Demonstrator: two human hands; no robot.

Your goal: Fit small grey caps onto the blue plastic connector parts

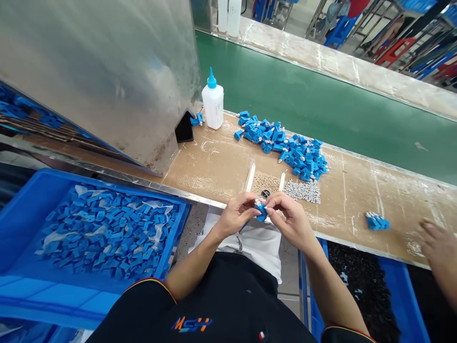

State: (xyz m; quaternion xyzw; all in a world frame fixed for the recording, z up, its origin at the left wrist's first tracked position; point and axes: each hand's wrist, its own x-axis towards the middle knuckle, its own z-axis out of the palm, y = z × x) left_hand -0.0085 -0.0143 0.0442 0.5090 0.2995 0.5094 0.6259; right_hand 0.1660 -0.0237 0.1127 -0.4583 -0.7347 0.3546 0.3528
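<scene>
Both my hands meet at the front edge of the bench around one small blue plastic part (262,213) with a white piece at its top. My left hand (240,213) grips it from the left between thumb and fingers. From the right, the thumb and fingertips of my right hand (285,213) press on the same part; whether they pinch something tiny there is too small to tell. Just behind my fingers lie a small round black object (265,193) and a patch of small brown pieces (266,182) between two white strips. Small grey-white pieces (303,191) are spread beside them.
A heap of blue parts (285,145) lies along the green belt (303,90). A white bottle (213,105) stands by a metal panel (107,71). Blue bins flank me, one with blue parts (110,233), one with black pieces (364,281). Another person's hand (439,247) is at right.
</scene>
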